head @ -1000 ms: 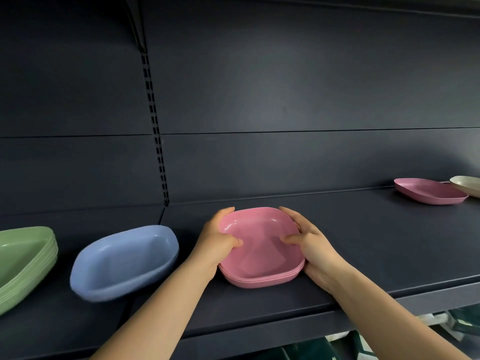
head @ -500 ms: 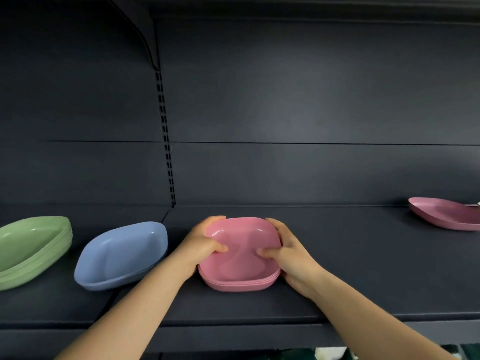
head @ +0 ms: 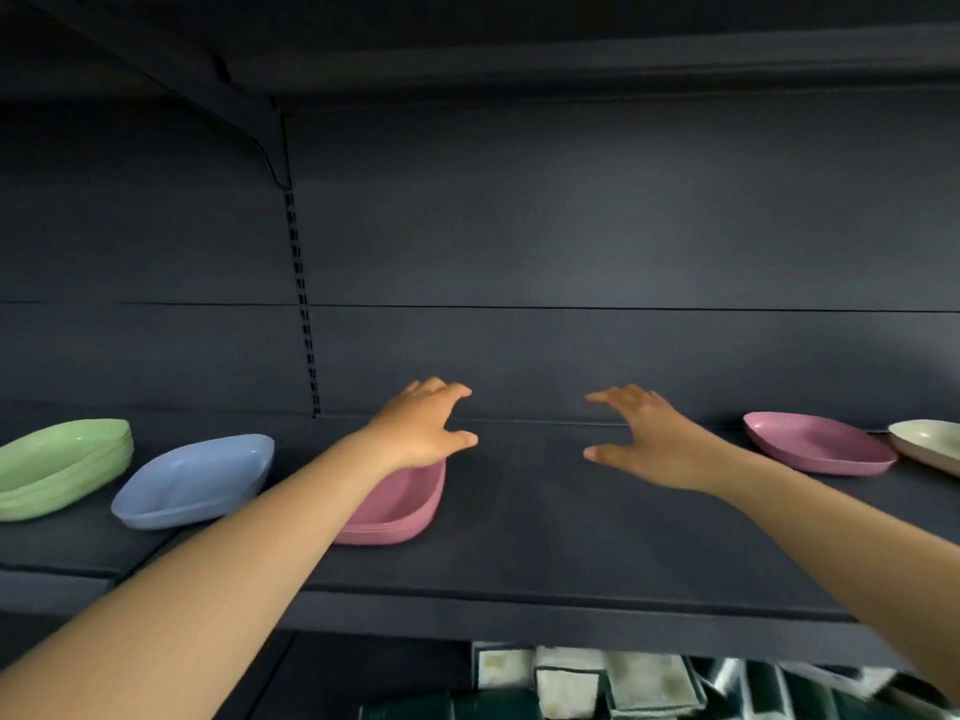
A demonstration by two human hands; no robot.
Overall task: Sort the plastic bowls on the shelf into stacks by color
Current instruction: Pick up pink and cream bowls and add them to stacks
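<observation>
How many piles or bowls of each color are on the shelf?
Green stack: 1
Blue bowl: 1
Pink stack: 1
Single pink bowl: 1
Cream bowl: 1
Total: 5 spots, 4 colors

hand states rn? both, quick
Left hand: open, fingers spread, holding nothing, above the pink stack.
Right hand: open, fingers spread, holding nothing, over the shelf.
</observation>
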